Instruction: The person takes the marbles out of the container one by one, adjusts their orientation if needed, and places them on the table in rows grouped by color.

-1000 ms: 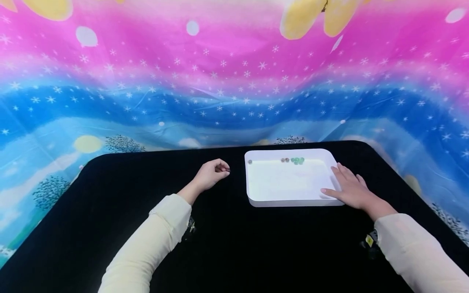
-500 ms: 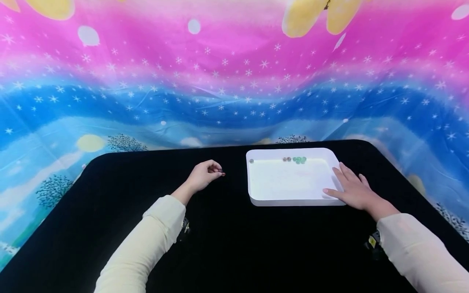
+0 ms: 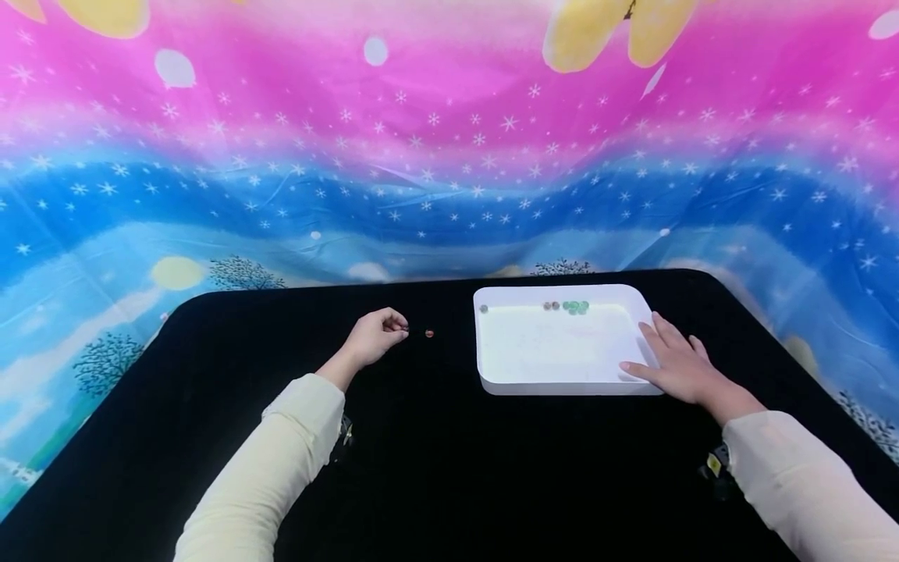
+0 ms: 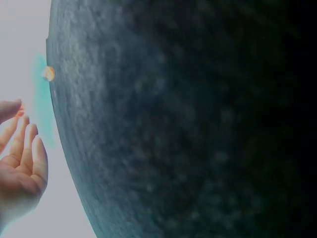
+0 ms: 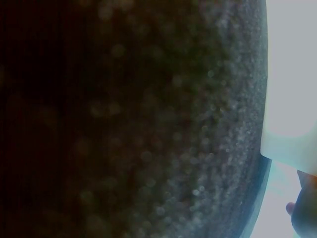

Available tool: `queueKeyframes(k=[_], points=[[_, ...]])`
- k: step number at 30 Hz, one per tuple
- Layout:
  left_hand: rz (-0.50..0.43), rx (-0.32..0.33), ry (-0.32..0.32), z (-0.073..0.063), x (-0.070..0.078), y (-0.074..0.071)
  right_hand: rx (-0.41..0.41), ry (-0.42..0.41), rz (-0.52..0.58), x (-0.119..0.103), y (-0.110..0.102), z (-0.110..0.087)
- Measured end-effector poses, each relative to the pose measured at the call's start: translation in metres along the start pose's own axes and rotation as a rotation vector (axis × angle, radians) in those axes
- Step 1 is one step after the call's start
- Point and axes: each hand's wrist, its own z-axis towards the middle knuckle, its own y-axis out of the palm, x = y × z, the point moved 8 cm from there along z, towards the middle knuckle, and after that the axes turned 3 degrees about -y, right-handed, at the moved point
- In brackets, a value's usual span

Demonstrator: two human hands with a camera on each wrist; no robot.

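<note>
In the head view a small reddish marble [image 3: 429, 333] lies on the black table, just right of my left hand [image 3: 374, 337]. The same marble is an orange spot [image 4: 48, 74] in the left wrist view. My left thumb and fingers pinch another small reddish thing [image 4: 21, 113], probably a marble and mostly hidden by the fingertips. My right hand [image 3: 676, 363] rests with straight, spread fingers on the right edge of a white tray [image 3: 555, 388]. Along the tray's far side sit several green marbles [image 3: 576, 307], two brownish marbles [image 3: 551, 306] and a greyish marble [image 3: 484, 309] at the left.
A black cloth covers the table [image 3: 421, 468]. Behind it hangs a pink and blue backdrop [image 3: 421, 156] with snowflakes. The tray's low wall [image 5: 287, 158] shows in the right wrist view beside part of the right hand.
My left hand has moved left, away from the tray, and let go of a reddish marble that now lies on the table. The right hand and tray have stayed in place.
</note>
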Motion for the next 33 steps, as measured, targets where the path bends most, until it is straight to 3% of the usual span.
queueKeyframes(k=[12, 22, 27, 33], points=[[0.069, 0.002, -0.023, 0.004, -0.014, -0.009, -0.006, -0.005, 0.0, 0.001, 0.001, -0.001], [0.156, -0.059, 0.018, 0.011, -0.008, 0.003, -0.002, -0.006, 0.002, 0.0, 0.0, 0.0], [0.22, -0.039, 0.036, 0.016, -0.005, 0.005, 0.004, -0.01, 0.0, 0.0, 0.001, 0.0], [0.255, -0.038, 0.001, 0.017, -0.005, 0.005, 0.012, -0.003, -0.033, 0.0, 0.0, 0.001]])
